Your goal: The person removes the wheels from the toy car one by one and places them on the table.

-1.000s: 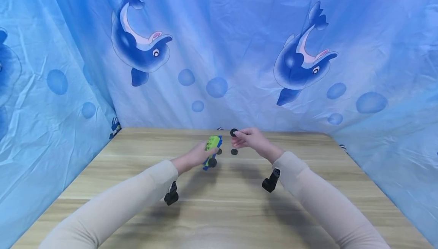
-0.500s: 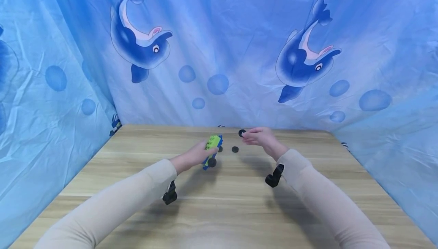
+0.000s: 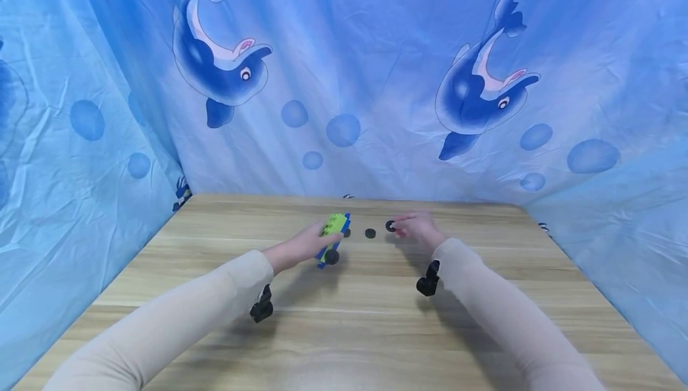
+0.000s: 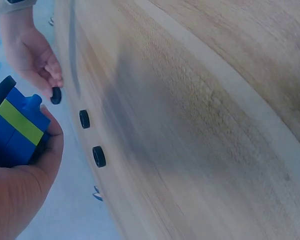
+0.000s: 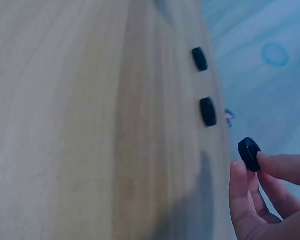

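My left hand [image 3: 309,242] grips a toy car [image 3: 334,224] built of green and blue blocks, held tilted above the table. A black wheel [image 3: 331,256] sits on the car's near end, and the thumb lies along its side. In the left wrist view, the blue end of the car [image 4: 21,131] shows a green stripe, with part of a black wheel [image 4: 1,92] at its edge. My right hand [image 3: 419,228] pinches a small black toy wheel [image 5: 249,154] between thumb and fingertips, low over the far part of the table.
Two loose black wheels lie on the wooden table [image 3: 344,331]: one wheel [image 3: 370,233] between the hands, another wheel [image 3: 346,233] just beyond the car. Behind the table's far edge hangs a blue curtain [image 3: 355,68] printed with dolphins and bubbles.
My right hand has moved to the right and then down toward the table, with the wheel still pinched. The left hand and the car have hardly moved.
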### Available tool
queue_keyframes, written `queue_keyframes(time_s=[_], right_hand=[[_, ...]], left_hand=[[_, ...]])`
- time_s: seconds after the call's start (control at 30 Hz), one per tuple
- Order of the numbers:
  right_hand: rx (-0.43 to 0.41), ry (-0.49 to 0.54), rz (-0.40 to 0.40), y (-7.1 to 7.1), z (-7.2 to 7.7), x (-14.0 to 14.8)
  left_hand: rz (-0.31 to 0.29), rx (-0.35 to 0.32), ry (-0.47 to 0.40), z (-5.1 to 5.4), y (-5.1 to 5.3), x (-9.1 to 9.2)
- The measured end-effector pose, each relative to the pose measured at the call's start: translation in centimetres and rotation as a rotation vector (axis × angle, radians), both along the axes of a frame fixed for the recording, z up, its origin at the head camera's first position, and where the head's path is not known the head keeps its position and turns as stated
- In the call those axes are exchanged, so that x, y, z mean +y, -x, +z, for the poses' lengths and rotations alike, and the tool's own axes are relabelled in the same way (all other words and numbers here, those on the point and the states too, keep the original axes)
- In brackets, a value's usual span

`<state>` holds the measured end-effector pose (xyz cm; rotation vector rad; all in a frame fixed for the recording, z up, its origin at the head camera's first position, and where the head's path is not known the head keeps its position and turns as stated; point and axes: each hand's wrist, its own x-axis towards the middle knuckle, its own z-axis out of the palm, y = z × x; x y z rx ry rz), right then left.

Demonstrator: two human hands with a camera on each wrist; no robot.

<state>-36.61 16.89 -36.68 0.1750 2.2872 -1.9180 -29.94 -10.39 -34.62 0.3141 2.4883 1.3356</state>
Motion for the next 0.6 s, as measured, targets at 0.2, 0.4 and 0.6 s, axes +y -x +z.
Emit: queue_keyframes(time_s=[0.2,0.4,0.6], right_hand=[[-0.033,0.002,-0.105,0.9,-1.7,0.1],[-0.033,-0.063,-0.17,1.1,-2.4,0.4],[-0.021,-0.085,-0.187,1.3,-2.8,0.5]], left_hand=[[-0.025,-0.001,-0.019,0.0,-0.1,0.2],[-0.026,0.013,-0.029,0.2,0.0,0.1],[-0.01,0.016,-0.024,0.5,0.0,0.1]])
